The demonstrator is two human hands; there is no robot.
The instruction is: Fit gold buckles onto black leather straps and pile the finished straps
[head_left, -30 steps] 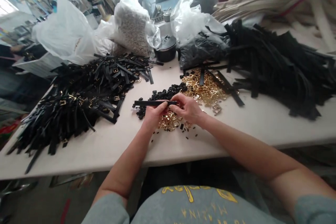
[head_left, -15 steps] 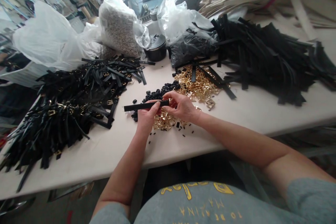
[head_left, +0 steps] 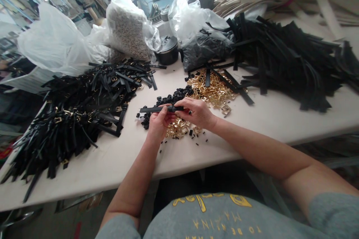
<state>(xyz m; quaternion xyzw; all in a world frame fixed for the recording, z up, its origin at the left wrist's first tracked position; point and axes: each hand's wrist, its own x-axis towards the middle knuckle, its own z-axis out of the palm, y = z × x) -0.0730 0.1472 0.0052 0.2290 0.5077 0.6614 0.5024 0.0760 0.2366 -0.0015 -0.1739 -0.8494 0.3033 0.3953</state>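
A short black strap lies level between my two hands, above the table. My left hand pinches it near its middle, thumb on top. At the strap's right end, my right hand grips it between thumb and fingers. A black loop-like piece seems to sit around the strap between the thumbs; its detail is too small to make out. Behind and below the hands lie a heap of small black loops and a pile of gold buckles. Several tiny black bits are scattered in front.
Black straps with gold buckles are heaped at left, plain black straps at right. Behind stand a bag of pale pellets, a black lidded pot and a clear bag of black pieces. The table's front edge runs before me.
The strap has turned its upper face toward me and shifted slightly right through my hands. A loop-like piece now shows between my thumbs. Both hands stay over the piles.
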